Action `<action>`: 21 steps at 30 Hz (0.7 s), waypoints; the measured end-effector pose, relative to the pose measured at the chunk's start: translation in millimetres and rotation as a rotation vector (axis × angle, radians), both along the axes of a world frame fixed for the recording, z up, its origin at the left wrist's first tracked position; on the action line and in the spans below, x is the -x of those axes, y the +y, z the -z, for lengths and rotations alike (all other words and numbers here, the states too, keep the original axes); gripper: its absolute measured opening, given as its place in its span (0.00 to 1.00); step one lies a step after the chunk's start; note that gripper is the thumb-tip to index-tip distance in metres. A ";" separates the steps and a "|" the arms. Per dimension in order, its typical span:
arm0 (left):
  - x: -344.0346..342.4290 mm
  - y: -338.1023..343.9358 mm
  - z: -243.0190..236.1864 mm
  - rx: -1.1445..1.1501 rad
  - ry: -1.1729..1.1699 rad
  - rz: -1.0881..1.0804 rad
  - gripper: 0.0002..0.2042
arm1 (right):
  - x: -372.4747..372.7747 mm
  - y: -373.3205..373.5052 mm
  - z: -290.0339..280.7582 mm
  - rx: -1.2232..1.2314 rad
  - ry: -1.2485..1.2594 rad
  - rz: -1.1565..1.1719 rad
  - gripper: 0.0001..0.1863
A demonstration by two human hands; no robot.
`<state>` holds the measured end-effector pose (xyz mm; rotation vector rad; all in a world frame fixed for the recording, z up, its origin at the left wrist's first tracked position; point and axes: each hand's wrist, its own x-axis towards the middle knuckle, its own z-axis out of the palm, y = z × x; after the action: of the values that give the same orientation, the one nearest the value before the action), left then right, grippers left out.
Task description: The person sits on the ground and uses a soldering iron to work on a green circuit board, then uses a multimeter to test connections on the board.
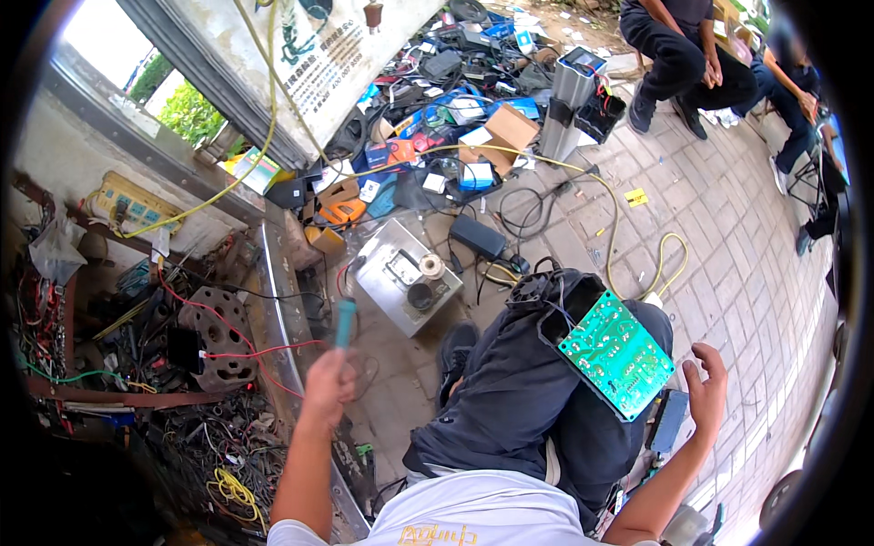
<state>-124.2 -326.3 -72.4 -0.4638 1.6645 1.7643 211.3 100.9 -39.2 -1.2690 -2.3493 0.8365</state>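
My left hand [330, 387] grips a teal-handled tool [345, 320], blurred at its tip, to the left of my legs. My right hand [706, 387] hangs with slightly curled, separated fingers just right of a green circuit board [615, 355]. The board rests on my thighs, wired to a black housing [562, 308] behind it. Beyond my left hand sits a metal box [387, 273] with a spool and small dark cup on top. A black power brick [478, 238] lies on the paving behind the box.
A cluttered shelf [209, 332] with cables is at my left. A heap of electronic scrap [446, 109] lies ahead beside a leaning signboard [323, 36] and upright metal device [564, 100]. Yellow cable [612, 209] snakes over the paving. Two seated people [674, 55] [787, 100] are at upper right.
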 end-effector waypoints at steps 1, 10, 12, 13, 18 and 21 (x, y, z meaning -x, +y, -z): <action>-4.0 -3.9 17.9 0.133 0.029 0.078 0.10 | -3.2 -1.1 -1.7 0.006 -0.010 0.011 0.16; 0.0 6.9 95.2 0.874 0.534 0.638 0.19 | -14.9 -5.6 -4.1 -0.017 -0.054 0.051 0.15; -0.6 9.8 97.5 0.922 0.514 0.666 0.19 | -15.2 -6.9 -3.1 -0.024 -0.044 0.053 0.15; -0.5 10.7 100.7 0.935 0.506 0.667 0.19 | -15.7 -7.4 -2.8 -0.028 -0.039 0.053 0.15; 6.0 14.4 108.5 0.994 0.528 0.715 0.19 | -19.3 -7.5 -0.4 -0.038 -0.063 0.057 0.15; 7.9 20.0 107.8 1.032 0.520 0.732 0.18 | -19.3 -7.8 -0.1 -0.031 -0.063 0.061 0.15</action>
<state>-132.1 -306.3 -180.2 0.2248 2.6024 0.4104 230.6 93.1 -39.0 -1.3658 -2.3494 0.7487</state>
